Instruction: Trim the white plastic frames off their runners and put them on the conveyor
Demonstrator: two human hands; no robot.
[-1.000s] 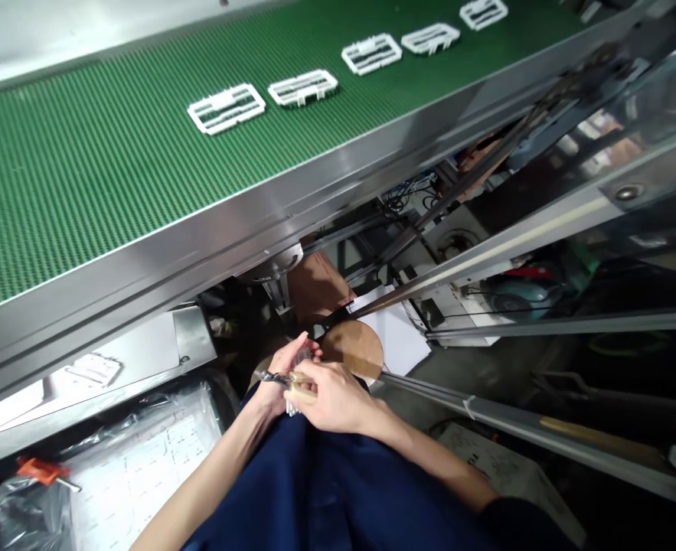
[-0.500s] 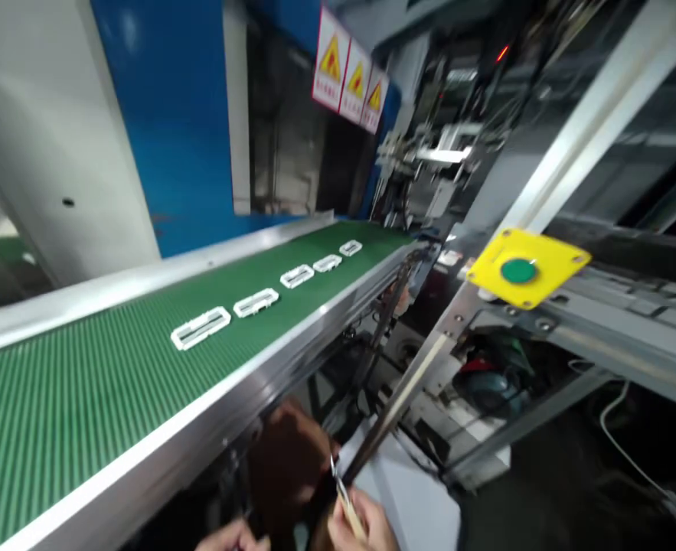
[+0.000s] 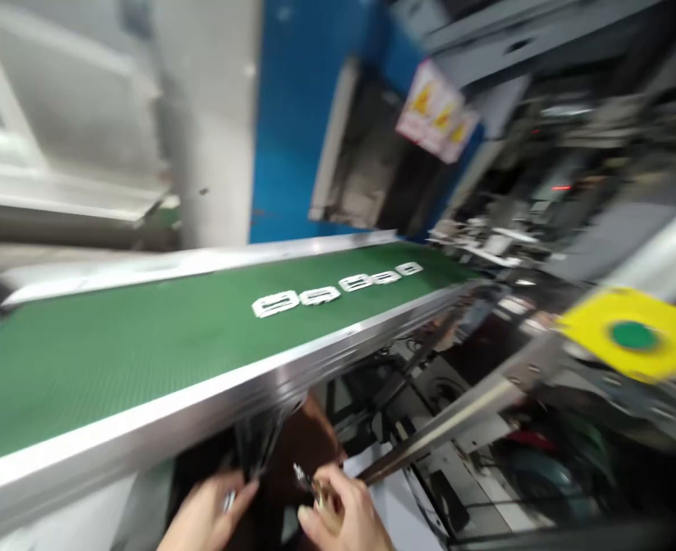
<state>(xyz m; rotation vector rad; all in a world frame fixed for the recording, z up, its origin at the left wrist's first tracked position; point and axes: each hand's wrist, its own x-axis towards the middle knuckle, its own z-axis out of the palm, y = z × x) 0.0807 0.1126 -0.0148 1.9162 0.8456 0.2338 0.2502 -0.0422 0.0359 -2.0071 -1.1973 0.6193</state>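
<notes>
My right hand [image 3: 343,511] is at the bottom, below the conveyor's near edge. Its fingers are wrapped round a pale-handled knife [image 3: 320,497], whose narrow metal end points up and left, smeared by motion. To its left is my left hand [image 3: 210,511], with thumb and fingers pinched together. Something small and shiny [image 3: 230,500] shows at those fingers; I cannot make out what it is. Both hands are apart from the green belt [image 3: 142,344]. Several white rectangular frames [image 3: 276,303] lie in a row on the belt, away from both hands.
The conveyor's metal side rail [image 3: 200,398] runs between the hands and the belt. On the right, a yellow plate with a green button [image 3: 633,335] is fixed to a metal post. A blue machine [image 3: 292,115] with warning signs [image 3: 436,111] stands behind. Below is a brown container-like shape [image 3: 297,451].
The view has swung left, so the belt and the white frames appear further right. Both hands have come higher into view, and the knife is still in my right hand.
</notes>
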